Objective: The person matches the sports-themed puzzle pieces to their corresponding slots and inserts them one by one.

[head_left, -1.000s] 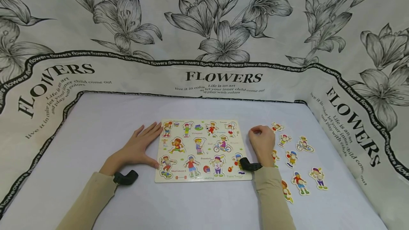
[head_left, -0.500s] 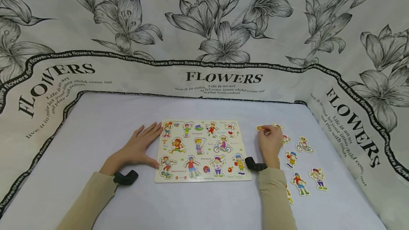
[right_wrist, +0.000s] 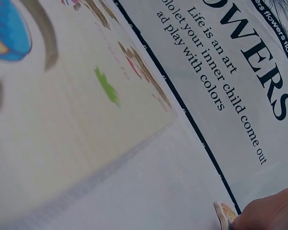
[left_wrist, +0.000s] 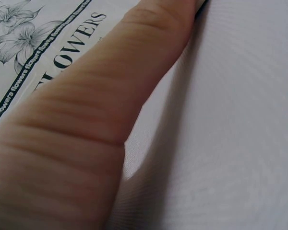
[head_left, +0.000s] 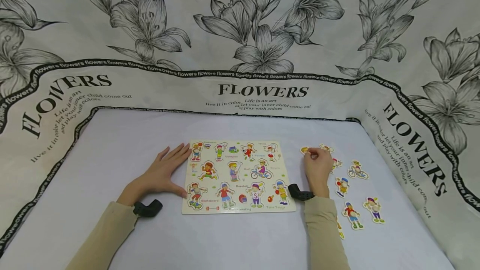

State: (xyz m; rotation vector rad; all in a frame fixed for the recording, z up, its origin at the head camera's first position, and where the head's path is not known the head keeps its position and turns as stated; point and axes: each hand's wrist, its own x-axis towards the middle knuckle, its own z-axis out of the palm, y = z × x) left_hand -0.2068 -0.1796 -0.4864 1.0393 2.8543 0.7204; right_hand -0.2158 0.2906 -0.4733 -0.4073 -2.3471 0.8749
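A pale wooden puzzle board (head_left: 223,175) printed with children at sports lies mid-table. Along its left edge my left hand (head_left: 159,176) rests flat with fingers spread, fingertips and thumb tip at the rim. The straight thumb (left_wrist: 86,115) fills much of the left wrist view. To the right of the board, my right hand (head_left: 318,166) pinches a small puzzle piece (head_left: 304,150) between thumb and fingertips; the hand hides most of it. In the right wrist view, the piece's edge (right_wrist: 222,215) shows beside a fingertip (right_wrist: 273,211).
Several loose figure pieces lie right of the board, including a cyclist (head_left: 358,170), a child in a red top (head_left: 352,216) and one in a purple cap (head_left: 373,210). My right forearm partly covers another piece (head_left: 340,229). Flower-printed cloth (head_left: 262,95) borders the table.
My right hand has moved right, away from the board's edge to the loose pieces, and a piece now shows at its fingertips. In the last half second it barely moves. The left hand stays still.
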